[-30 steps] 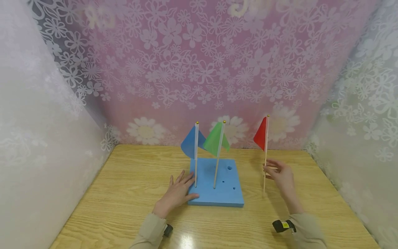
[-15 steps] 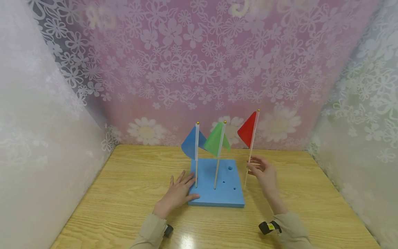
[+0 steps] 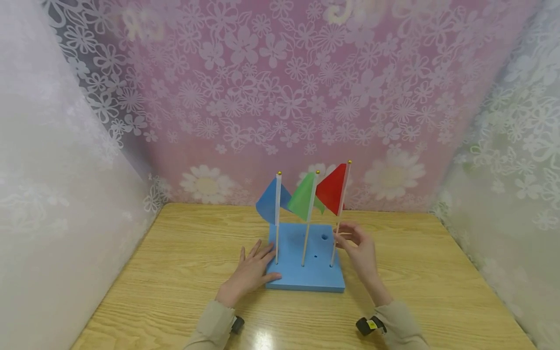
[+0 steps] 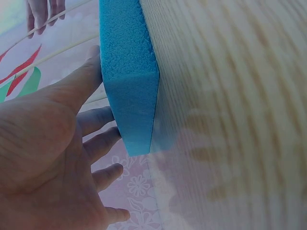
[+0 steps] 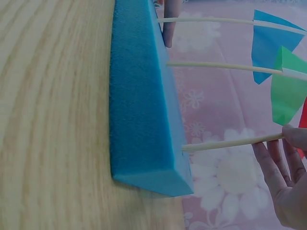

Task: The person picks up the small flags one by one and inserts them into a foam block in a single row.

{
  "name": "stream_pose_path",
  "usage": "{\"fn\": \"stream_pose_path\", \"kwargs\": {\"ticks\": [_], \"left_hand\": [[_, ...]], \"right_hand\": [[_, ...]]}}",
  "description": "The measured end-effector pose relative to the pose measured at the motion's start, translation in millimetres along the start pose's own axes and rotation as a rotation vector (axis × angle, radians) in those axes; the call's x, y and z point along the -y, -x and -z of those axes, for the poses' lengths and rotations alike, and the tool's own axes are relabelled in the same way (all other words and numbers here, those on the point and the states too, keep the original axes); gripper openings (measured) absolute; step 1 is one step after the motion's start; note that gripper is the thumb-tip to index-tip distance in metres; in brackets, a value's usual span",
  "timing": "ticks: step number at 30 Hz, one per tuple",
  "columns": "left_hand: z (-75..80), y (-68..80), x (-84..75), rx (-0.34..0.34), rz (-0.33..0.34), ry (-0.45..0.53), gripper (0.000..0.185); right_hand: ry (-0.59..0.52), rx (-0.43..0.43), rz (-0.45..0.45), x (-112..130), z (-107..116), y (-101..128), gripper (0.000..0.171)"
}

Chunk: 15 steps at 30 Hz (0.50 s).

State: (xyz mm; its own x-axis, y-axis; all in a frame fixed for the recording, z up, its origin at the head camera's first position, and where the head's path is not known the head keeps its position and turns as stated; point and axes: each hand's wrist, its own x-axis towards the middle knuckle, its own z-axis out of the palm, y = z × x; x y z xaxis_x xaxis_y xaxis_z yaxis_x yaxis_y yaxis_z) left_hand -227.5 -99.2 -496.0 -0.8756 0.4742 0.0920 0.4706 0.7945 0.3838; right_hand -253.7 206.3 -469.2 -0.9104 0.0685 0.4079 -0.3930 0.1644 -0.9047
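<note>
My right hand (image 3: 360,250) pinches the wooden stick of a red flag (image 3: 333,189) between thumb and fingers. The stick's lower end meets a hole near the right edge of the blue foam board (image 3: 290,279); how deep it sits cannot be told. In the right wrist view, that stick (image 5: 230,143) leans slightly out from the board. My left hand (image 3: 249,272) lies with spread fingers on the board's left edge, thumb on its top. A blue flag (image 3: 269,201) and a green flag (image 3: 302,197) stand in holes left of the red one.
Other holes (image 3: 324,237) show in the board's right half. The wood-grain table (image 3: 183,257) lies under it. A pink floral cloth (image 3: 245,121) hangs behind, with pale cloths (image 3: 516,194) at the sides.
My right hand has carried the red flag leftward from beside the board, and the stick's tip has come down to the right-hand hole. My left hand has stayed in place.
</note>
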Motion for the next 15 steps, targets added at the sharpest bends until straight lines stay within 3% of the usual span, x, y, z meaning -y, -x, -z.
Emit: {"fn": "stream_pose_path", "kwargs": {"ticks": [15], "left_hand": [[-0.1,0.7,-0.2,0.001,0.006,-0.003,0.072]], "right_hand": [[0.088,0.058,0.003,-3.2,-2.0,8.1,0.028]]}}
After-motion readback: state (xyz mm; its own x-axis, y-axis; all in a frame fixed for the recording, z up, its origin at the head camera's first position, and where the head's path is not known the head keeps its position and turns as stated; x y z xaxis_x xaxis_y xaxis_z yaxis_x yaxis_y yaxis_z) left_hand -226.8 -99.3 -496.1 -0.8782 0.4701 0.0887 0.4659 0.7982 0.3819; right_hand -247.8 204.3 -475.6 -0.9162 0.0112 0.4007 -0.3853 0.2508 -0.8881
